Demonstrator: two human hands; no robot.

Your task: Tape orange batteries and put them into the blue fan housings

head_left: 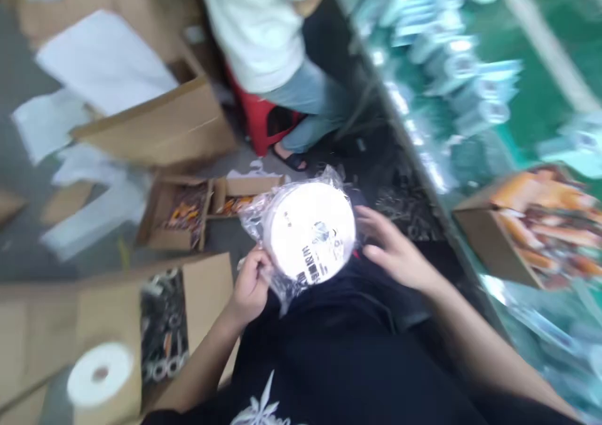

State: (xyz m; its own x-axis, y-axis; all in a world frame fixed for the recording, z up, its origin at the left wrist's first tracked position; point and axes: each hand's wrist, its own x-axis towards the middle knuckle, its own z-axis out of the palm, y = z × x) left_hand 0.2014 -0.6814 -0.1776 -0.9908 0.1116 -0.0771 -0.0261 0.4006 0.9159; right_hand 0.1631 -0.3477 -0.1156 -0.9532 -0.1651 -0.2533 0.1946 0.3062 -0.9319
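A round white package point(310, 230) with printed labels on its face sits in a clear plastic bag point(254, 215), held in front of my body. My left hand point(251, 281) is closed on the bag's lower left edge. On the other side, my right hand point(392, 246) has its fingers apart close to the package's right edge; whether a fingertip touches the plastic I cannot tell. Glare washes out part of the white face.
A green-topped table point(527, 93) on the right bears plastic-wrapped rolls point(484, 115) and an open carton point(498, 237). Small boxes point(172, 240) and a large carton point(160, 124) stand left. A white roll point(100, 373) lies lower left. Ahead, a person point(263, 42) sits on a red stool point(256, 121).
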